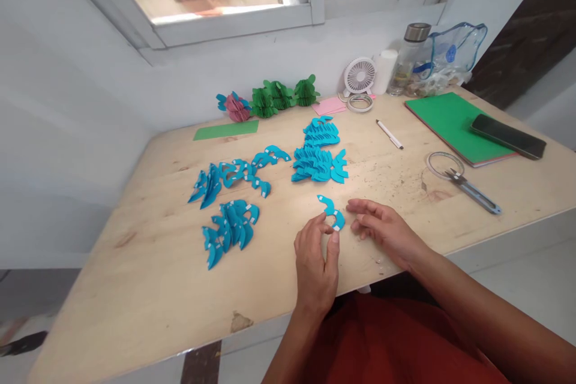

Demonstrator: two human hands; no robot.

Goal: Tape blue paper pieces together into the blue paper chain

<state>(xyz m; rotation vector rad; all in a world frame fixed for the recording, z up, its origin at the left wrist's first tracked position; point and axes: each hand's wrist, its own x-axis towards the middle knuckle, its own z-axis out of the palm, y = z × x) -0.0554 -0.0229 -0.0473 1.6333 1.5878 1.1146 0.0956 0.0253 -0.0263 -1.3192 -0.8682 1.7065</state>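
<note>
A blue curved paper cutout (pixel 329 206) with small white patches lies flat on the wooden table in front of me. My left hand (pixel 316 255) rests at its lower left, thumb and forefinger apart, fingertips at the paper's edge. Just right of the cutout is my right hand (pixel 387 231), its fingers loosely stretched and holding nothing. Further left sit a bunch of patched blue cutouts (pixel 230 223) and a spread row of similar pieces (pixel 238 171). Beyond my hands, more blue cutouts stand in a folded stack (pixel 312 163), with another stack (pixel 321 131) behind it.
Along the wall are green paper turtle-like figures (pixel 279 96), a pink-and-blue one (pixel 236 107), a small fan (pixel 360 76) and a bottle (pixel 407 60). At right lie a pen (pixel 389 134), tape roll (pixel 445 156), snips (pixel 474 192), green folder (pixel 445 114) and phone (pixel 508 135).
</note>
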